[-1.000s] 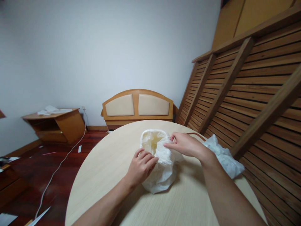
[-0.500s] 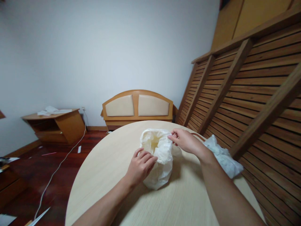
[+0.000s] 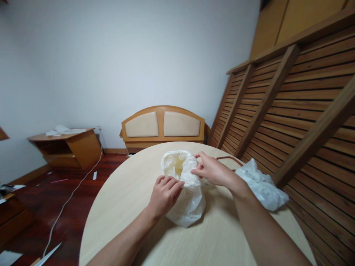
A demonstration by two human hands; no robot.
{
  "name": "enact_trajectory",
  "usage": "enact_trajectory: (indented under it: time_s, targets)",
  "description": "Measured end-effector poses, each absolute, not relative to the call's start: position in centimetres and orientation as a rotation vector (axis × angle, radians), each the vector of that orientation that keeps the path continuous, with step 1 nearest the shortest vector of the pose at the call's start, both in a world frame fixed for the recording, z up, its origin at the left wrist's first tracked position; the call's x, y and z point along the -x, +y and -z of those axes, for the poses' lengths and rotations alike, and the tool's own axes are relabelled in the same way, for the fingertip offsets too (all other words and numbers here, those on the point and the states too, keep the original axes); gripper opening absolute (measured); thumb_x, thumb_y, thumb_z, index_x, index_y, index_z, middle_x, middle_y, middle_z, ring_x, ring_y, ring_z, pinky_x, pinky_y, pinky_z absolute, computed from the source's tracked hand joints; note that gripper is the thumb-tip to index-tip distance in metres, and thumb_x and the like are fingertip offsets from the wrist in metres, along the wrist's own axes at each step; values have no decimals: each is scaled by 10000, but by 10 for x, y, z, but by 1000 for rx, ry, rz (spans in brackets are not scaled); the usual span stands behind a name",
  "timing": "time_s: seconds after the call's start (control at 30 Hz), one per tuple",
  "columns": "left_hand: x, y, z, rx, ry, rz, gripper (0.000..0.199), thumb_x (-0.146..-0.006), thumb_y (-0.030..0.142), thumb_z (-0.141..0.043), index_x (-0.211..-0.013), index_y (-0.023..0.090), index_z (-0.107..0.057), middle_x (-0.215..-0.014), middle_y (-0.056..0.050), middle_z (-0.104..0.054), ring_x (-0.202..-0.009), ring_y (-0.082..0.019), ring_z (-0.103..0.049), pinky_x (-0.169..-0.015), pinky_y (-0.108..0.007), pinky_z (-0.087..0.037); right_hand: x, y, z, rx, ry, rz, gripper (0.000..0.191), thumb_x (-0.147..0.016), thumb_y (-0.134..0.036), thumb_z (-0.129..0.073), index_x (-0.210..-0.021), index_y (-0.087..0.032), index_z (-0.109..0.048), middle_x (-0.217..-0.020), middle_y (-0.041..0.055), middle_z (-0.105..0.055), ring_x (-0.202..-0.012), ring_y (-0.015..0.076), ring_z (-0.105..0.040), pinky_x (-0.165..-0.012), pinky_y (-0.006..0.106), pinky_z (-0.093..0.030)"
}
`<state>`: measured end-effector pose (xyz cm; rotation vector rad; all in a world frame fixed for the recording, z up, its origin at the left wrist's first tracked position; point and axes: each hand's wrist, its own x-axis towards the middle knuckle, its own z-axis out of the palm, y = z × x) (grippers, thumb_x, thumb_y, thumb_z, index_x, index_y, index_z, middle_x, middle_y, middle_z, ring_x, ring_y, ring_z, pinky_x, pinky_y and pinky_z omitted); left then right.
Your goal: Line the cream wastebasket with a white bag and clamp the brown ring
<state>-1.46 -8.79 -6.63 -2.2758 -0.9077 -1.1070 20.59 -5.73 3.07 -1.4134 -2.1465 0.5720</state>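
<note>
A white plastic bag (image 3: 191,203) stands on the round pale table (image 3: 122,192), its mouth open at the top and something yellowish showing inside. My left hand (image 3: 166,194) pinches the near left part of its rim. On the right side of the mouth, my right hand (image 3: 212,169) has its fingers closed on the rim. The bag's lower left side is partly hidden behind my left hand.
Another whitish plastic bag (image 3: 262,186) lies at the table's right edge, with a brown strap or cord (image 3: 230,158) beside it. Slatted wooden panels (image 3: 277,111) lean on the right. Behind the table stands a headboard (image 3: 161,123); a low cabinet (image 3: 74,147) is at left.
The bag's mouth has shifted slightly left and its base bulges a little more to the right. My right hand has moved left and slightly down along the rim.
</note>
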Motion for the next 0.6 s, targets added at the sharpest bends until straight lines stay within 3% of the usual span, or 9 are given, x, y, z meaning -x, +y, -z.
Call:
enact_trajectory:
  time_s: [0.13, 0.33, 0.43, 0.5, 0.6]
  targets:
    - [14, -88, 66, 2284, -893, 1106, 133, -987, 197, -551, -1043, 230, -668, -834, 3, -744, -803, -168, -630, -788, -347, -364, -216, -47, -29, 1359, -2101, -604, 398, -855, -267, -701, -1219, -199, -555, -768, -17, -726, -697, 166, -681, -611, 238, -432]
    - [15, -88, 66, 2284, -886, 1129, 127, -986, 194, -558, -1050, 226, -663, -836, 4, -740, -801, -174, -619, -768, -345, -356, -220, -54, -39, 1443, -2097, -362, 412, -825, -309, -741, -1199, -212, -597, -807, -4, -723, -713, 174, -666, -623, 249, -412]
    - [15, -87, 66, 2290, -889, 1113, 132, -978, 188, -572, -1062, 227, -666, -845, 7, -740, -812, -172, -617, -780, -341, -355, -214, -63, -45, 1364, -2136, -223, 268, -846, -305, -711, -1090, -216, -644, -817, 1, -715, -722, 172, -653, -640, 253, -418]
    - [15, -87, 66, 2290, -893, 1104, 134, -974, 186, -580, -1066, 228, -668, -851, 6, -740, -821, -172, -617, -790, -338, -355, -208, -69, -46, 1219, -2249, -220, 187, -869, -263, -677, -1049, -214, -679, -917, 21, -733, -771, 168, -660, -704, 264, -450]
    - [14, -87, 66, 2291, -885, 1095, 132, -970, 186, -585, -1063, 228, -668, -853, 8, -740, -820, -175, -612, -798, -339, -354, -199, -74, -44, 1024, -2425, -209, 235, -867, -225, -683, -1099, -199, -710, -1106, 60, -735, -985, 198, -664, -891, 307, -466]
